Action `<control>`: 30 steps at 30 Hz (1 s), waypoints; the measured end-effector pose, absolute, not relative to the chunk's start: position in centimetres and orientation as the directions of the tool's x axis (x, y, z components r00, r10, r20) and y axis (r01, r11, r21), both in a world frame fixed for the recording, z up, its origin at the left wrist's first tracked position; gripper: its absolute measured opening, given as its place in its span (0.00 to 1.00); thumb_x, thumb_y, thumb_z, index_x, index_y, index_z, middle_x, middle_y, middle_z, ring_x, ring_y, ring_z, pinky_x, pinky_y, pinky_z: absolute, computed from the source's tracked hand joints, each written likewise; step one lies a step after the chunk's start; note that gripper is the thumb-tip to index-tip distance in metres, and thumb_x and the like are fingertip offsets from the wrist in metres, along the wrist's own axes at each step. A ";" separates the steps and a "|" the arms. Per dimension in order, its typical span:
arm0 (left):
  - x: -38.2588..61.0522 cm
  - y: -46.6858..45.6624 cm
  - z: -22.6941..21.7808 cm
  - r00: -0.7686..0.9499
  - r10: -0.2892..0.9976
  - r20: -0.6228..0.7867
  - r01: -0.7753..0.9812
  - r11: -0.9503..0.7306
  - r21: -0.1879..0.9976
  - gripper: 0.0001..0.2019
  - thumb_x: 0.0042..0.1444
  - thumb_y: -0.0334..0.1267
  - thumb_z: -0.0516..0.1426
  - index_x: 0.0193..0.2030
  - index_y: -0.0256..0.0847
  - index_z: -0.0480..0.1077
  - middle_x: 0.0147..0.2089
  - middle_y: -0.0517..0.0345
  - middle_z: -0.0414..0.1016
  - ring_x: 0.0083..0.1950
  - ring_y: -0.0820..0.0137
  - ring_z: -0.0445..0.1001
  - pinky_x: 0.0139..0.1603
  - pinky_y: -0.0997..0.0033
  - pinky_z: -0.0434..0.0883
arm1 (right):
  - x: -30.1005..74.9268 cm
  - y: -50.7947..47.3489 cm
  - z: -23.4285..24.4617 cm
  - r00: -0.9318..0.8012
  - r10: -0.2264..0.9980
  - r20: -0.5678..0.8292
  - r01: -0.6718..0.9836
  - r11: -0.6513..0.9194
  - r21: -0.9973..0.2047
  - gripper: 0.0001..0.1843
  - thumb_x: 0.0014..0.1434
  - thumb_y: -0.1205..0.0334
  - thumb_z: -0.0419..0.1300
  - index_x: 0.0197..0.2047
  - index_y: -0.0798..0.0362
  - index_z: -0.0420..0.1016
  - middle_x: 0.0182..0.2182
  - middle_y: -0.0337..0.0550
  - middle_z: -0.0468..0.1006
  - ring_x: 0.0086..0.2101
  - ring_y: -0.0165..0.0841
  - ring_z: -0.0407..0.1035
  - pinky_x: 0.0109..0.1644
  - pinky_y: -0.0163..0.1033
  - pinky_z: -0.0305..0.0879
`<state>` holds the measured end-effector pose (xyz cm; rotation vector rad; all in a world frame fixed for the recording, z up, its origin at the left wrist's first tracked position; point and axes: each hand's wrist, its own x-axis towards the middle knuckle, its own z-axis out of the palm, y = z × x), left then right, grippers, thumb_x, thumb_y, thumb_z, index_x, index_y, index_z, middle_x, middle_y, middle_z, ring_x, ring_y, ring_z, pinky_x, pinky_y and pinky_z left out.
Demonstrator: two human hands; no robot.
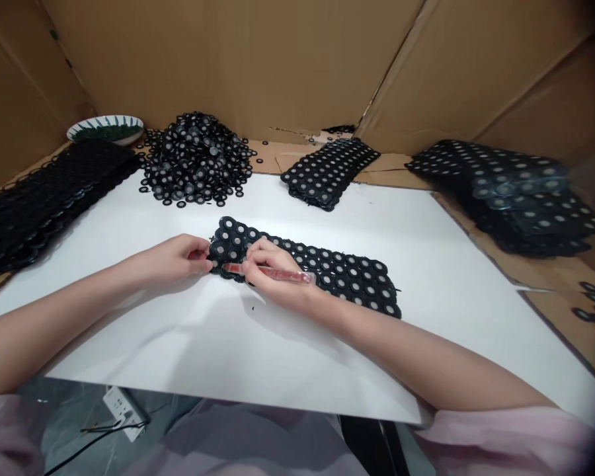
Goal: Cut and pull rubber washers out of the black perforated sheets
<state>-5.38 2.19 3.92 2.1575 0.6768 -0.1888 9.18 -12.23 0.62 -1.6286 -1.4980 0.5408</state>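
Observation:
A long black sheet of joined rings with pale grey round centres lies on the white board, slanting down to the right. At its left end is my left hand, thumb and fingers closed at the sheet's edge. My right hand rests over the left part of the sheet and hides some of its rings. In it is a slim red pen-like tool, with its narrow end pointing left towards my left fingertips. The tool's exact kind and its tip are too small to make out.
Loose black rings are heaped at the back left. Beyond them stands a patterned dish with dark green bits. Stacked black sheets lie left, back centre and right. Cardboard walls enclose the white board.

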 end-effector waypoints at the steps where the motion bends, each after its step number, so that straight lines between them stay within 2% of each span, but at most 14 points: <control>1: -5.4 2.1 3.9 0.840 0.409 -0.356 0.533 -0.499 0.684 0.10 0.45 0.42 0.52 0.21 0.39 0.58 0.21 0.65 0.53 0.23 0.76 0.53 0.24 0.75 0.51 | 9.1 -12.3 0.6 0.183 0.957 0.224 0.613 0.067 -0.787 0.14 0.58 0.61 0.48 0.22 0.55 0.62 0.33 0.40 0.65 0.33 0.26 0.63 0.38 0.33 0.60; 3: -5.4 2.1 3.7 0.843 0.426 -0.329 0.527 -0.528 0.666 0.10 0.46 0.41 0.51 0.20 0.39 0.57 0.20 0.64 0.54 0.23 0.76 0.53 0.25 0.74 0.52 | 8.8 -12.2 0.6 0.153 0.957 0.247 0.687 0.077 -0.723 0.13 0.58 0.62 0.48 0.22 0.55 0.61 0.33 0.41 0.65 0.33 0.27 0.62 0.38 0.33 0.58; 6: -5.7 2.2 3.7 0.853 0.432 -0.293 0.510 -0.572 0.642 0.11 0.45 0.40 0.52 0.19 0.40 0.55 0.20 0.64 0.53 0.24 0.75 0.53 0.25 0.74 0.52 | 8.3 -12.0 0.6 0.105 0.952 0.286 0.831 0.074 -0.552 0.12 0.58 0.64 0.47 0.23 0.55 0.59 0.30 0.40 0.64 0.32 0.28 0.60 0.35 0.34 0.55; 9: -6.0 2.6 3.8 0.855 0.398 -0.332 0.510 -0.531 0.677 0.10 0.45 0.40 0.52 0.20 0.40 0.55 0.21 0.64 0.52 0.23 0.75 0.52 0.23 0.74 0.51 | 7.8 -11.6 0.3 0.083 0.945 0.316 0.910 0.058 -0.411 0.12 0.58 0.64 0.46 0.23 0.54 0.57 0.27 0.40 0.63 0.30 0.28 0.57 0.33 0.35 0.52; 11: -6.1 2.7 4.0 0.858 0.349 -0.378 0.511 -0.491 0.706 0.09 0.46 0.40 0.52 0.21 0.39 0.57 0.21 0.63 0.53 0.24 0.75 0.53 0.23 0.75 0.52 | 7.6 -11.4 0.2 0.078 0.940 0.333 0.926 0.055 -0.372 0.12 0.58 0.63 0.46 0.23 0.54 0.57 0.26 0.40 0.63 0.29 0.28 0.56 0.32 0.36 0.50; 14: -6.1 2.9 4.2 0.862 0.295 -0.412 0.507 -0.498 0.704 0.08 0.47 0.41 0.51 0.24 0.40 0.59 0.23 0.63 0.54 0.24 0.75 0.54 0.24 0.75 0.53 | 7.7 -11.4 0.4 0.081 0.945 0.318 0.900 0.068 -0.431 0.12 0.57 0.63 0.47 0.22 0.54 0.56 0.25 0.39 0.63 0.28 0.28 0.56 0.31 0.36 0.50; 17: -5.9 3.4 4.4 0.884 0.339 -0.323 0.468 -0.619 0.631 0.09 0.47 0.42 0.51 0.24 0.40 0.59 0.23 0.63 0.55 0.25 0.74 0.55 0.26 0.75 0.55 | 8.8 -11.6 1.3 0.110 0.964 0.243 0.752 0.079 -0.655 0.12 0.56 0.64 0.47 0.22 0.54 0.57 0.25 0.38 0.64 0.28 0.27 0.59 0.31 0.34 0.53; 20: -5.9 4.2 4.5 0.892 0.351 -0.285 0.452 -0.670 0.589 0.10 0.47 0.45 0.52 0.29 0.39 0.64 0.26 0.61 0.62 0.28 0.73 0.60 0.28 0.75 0.58 | 10.5 -11.7 2.2 0.267 0.944 0.197 0.572 0.009 -0.820 0.11 0.56 0.64 0.47 0.22 0.54 0.61 0.27 0.39 0.67 0.31 0.28 0.63 0.35 0.34 0.58; 22: -5.6 4.6 4.4 0.870 0.426 -0.250 0.485 -0.640 0.596 0.18 0.49 0.49 0.50 0.41 0.39 0.65 0.35 0.57 0.68 0.33 0.70 0.64 0.33 0.73 0.62 | 11.6 -11.4 2.4 0.392 0.895 0.212 0.532 -0.033 -0.846 0.11 0.56 0.62 0.48 0.24 0.53 0.64 0.30 0.40 0.69 0.35 0.30 0.65 0.40 0.36 0.60; 25: -4.5 4.6 3.7 0.832 0.548 -0.080 0.491 -0.662 0.566 0.25 0.54 0.49 0.44 0.55 0.39 0.57 0.51 0.49 0.65 0.45 0.64 0.66 0.46 0.65 0.63 | 12.6 -10.6 1.8 0.451 0.864 0.224 0.538 -0.063 -0.840 0.10 0.56 0.61 0.49 0.27 0.53 0.68 0.36 0.41 0.71 0.40 0.32 0.65 0.47 0.39 0.59; 28: -2.9 3.8 2.5 0.882 0.466 0.063 0.395 -0.807 0.438 0.21 0.56 0.42 0.42 0.54 0.38 0.60 0.55 0.47 0.62 0.55 0.58 0.59 0.55 0.58 0.57 | 12.7 -9.8 0.8 0.396 0.889 0.229 0.591 -0.056 -0.805 0.11 0.55 0.61 0.50 0.25 0.53 0.68 0.40 0.42 0.72 0.44 0.33 0.64 0.52 0.41 0.56; 30: -2.2 3.2 2.0 0.909 0.403 0.108 0.339 -0.865 0.370 0.17 0.55 0.37 0.43 0.48 0.38 0.64 0.52 0.47 0.64 0.54 0.57 0.58 0.55 0.57 0.57 | 12.6 -9.6 0.4 0.359 0.900 0.247 0.636 -0.042 -0.770 0.12 0.56 0.62 0.49 0.24 0.53 0.68 0.40 0.42 0.72 0.45 0.33 0.63 0.53 0.42 0.55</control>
